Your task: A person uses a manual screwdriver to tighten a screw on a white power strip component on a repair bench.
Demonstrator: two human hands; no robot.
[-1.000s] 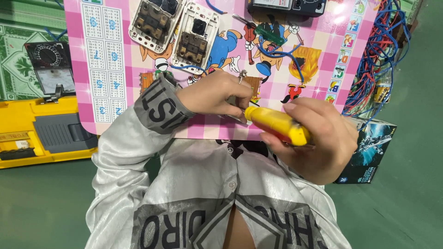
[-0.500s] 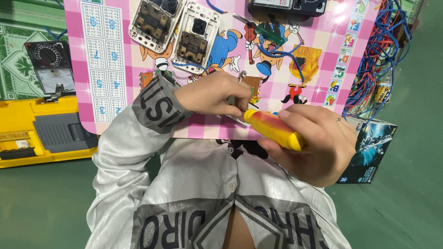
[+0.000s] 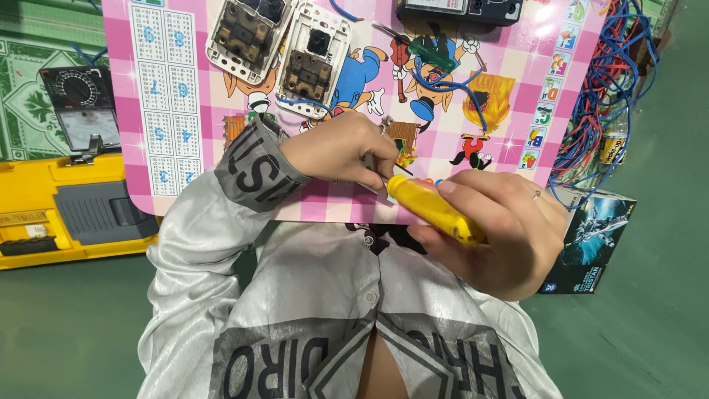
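Your right hand [image 3: 495,229] has its fingers clamped on the yellow screwdriver [image 3: 432,209] over the pink board's [image 3: 509,133] near edge; left hand [image 3: 343,151] pinches a small part at its tip. Light, stiff, probably slick plastic: grip mid-handle.

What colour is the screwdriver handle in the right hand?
Yellow: the screwdriver handle, gripped by the right hand, shows best in the head view.
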